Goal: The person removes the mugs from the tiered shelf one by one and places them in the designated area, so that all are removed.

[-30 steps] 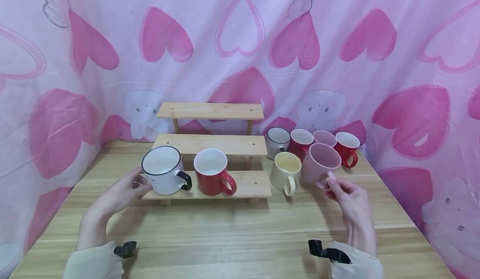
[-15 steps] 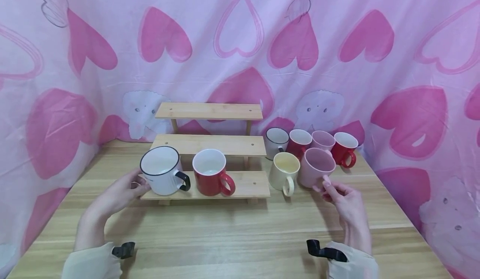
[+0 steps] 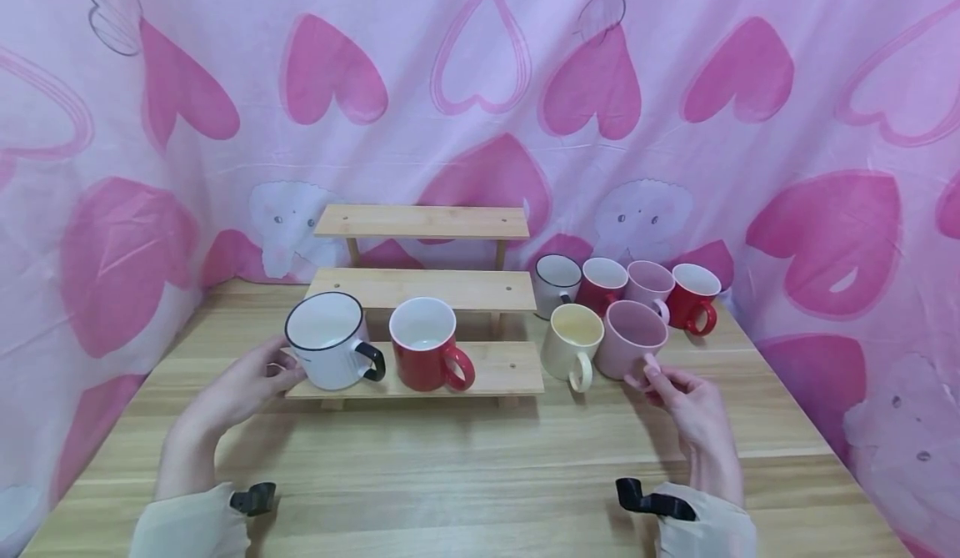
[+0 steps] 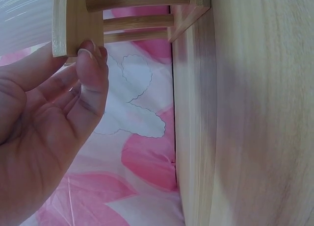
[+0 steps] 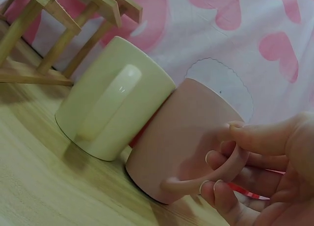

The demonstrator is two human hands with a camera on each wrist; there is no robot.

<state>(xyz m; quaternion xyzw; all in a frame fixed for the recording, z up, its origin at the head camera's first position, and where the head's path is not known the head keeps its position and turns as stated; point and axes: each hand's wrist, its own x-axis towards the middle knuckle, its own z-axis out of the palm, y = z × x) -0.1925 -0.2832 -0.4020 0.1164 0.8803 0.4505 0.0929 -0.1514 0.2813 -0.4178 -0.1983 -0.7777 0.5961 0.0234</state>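
My right hand holds the handle of a pink mug, thumb on top and fingers curled through and under it. The mug stands upright on the table, right beside a cream mug. My left hand pinches the left end of the lowest board of a three-tier wooden rack, thumb on one face and fingertips on the other, as the left wrist view shows. On that board sit a white mug with black rim and handle, and a red mug.
Behind the pink mug stand a black-rimmed white mug, a red mug, a smaller pink mug and another red mug. A heart-patterned cloth hangs behind and along both sides of the wooden table.
My right hand has lowered the pink mug and moved it left, up beside the cream mug, uncovering more of the smaller pink mug behind. The left hand has stayed on the rack.
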